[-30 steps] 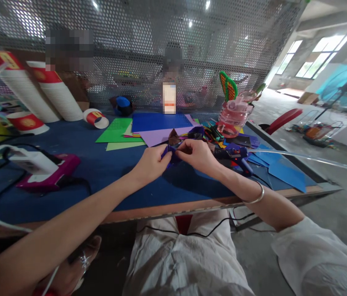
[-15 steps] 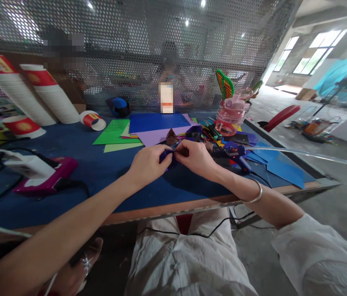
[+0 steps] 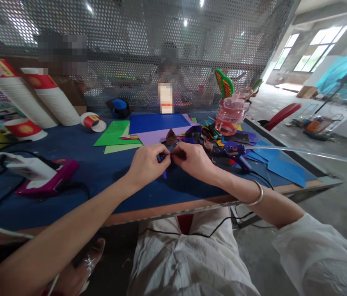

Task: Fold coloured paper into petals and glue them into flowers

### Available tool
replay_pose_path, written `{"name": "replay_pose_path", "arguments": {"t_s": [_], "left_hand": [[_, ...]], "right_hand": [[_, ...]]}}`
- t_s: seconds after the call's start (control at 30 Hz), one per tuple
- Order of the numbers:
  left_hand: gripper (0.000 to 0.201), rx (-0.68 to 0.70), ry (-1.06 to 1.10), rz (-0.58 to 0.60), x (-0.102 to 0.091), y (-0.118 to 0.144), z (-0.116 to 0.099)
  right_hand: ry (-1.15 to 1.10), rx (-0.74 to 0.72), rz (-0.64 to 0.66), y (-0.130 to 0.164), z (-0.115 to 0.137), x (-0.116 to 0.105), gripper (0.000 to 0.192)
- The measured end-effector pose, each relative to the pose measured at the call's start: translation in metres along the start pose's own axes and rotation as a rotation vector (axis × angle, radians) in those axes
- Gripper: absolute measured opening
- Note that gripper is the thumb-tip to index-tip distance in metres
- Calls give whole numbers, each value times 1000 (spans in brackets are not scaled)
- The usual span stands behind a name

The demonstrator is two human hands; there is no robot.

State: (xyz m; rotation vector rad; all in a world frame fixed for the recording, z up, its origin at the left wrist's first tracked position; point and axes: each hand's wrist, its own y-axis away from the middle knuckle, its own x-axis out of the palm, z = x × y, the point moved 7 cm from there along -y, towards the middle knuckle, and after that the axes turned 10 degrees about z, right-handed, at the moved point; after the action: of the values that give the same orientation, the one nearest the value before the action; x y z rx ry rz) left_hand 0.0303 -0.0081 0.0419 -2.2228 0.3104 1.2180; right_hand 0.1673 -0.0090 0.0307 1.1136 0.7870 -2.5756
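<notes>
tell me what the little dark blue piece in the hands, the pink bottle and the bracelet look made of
Dark blue piece: seems thin craft paper or foam sheet, matte, creased between the left hand and right hand; which one is unclear.
Pink bottle: likely clear tinted plastic; light shows through it.
Bracelet: looks like polished silver-toned metal, with a bright glint along its rim.

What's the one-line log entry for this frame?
left hand: pinching purple paper piece | right hand: pinching it too | above blue table | glue gun: right, untouched
</notes>
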Motion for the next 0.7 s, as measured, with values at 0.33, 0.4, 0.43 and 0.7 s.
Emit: {"name": "replay_pose_path", "arguments": {"t_s": [0.33, 0.4, 0.43, 0.7], "left_hand": [[13, -40, 22, -88, -4, 2, 2], [12, -43, 26, -80, -3, 2, 2], [12, -40, 28, -70, -2, 2, 2], [18, 4, 34, 29, 4, -1, 2]], "right_hand": [[-108, 23, 28, -5, -5, -2, 7], [-96, 17, 31, -4, -4, -2, 7], [-79, 7, 29, -4, -3, -2, 8], [76, -127, -1, 0, 5, 0, 12]]}}
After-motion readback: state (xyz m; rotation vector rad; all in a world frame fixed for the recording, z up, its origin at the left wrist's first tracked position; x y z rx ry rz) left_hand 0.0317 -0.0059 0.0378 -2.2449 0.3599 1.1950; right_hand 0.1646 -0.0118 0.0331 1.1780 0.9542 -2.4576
